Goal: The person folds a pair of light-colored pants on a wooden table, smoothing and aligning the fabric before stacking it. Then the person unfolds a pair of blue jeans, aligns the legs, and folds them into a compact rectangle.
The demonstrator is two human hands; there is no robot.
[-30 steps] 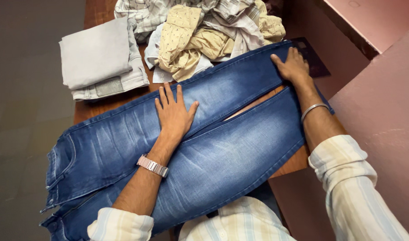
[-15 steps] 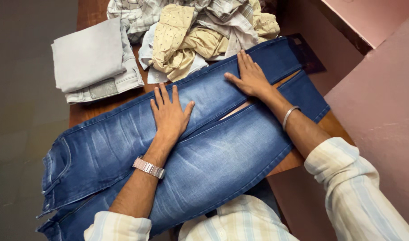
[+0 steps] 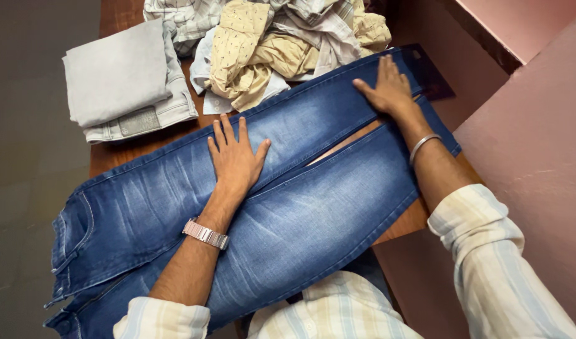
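A pair of faded blue jeans (image 3: 313, 207) lies spread across a small wooden table (image 3: 137, 150), waist hanging off the left edge, legs reaching to the right. My left hand (image 3: 234, 160) rests flat on the upper leg near the thigh, fingers spread; a metal watch is on that wrist. My right hand (image 3: 388, 91) presses flat on the same upper leg close to its hem, a silver bangle on the wrist. A narrow gap between the two legs shows the table wood.
Folded light grey trousers (image 3: 124, 78) sit at the table's back left. A crumpled heap of cream and checked shirts (image 3: 281, 44) fills the back. A dark flat object (image 3: 435, 78) lies under the jeans' hem. A pink wall (image 3: 532, 144) stands close on the right.
My right hand slid left along the upper leg toward the knee, then back right to near the hem. My left hand stayed flat in place.
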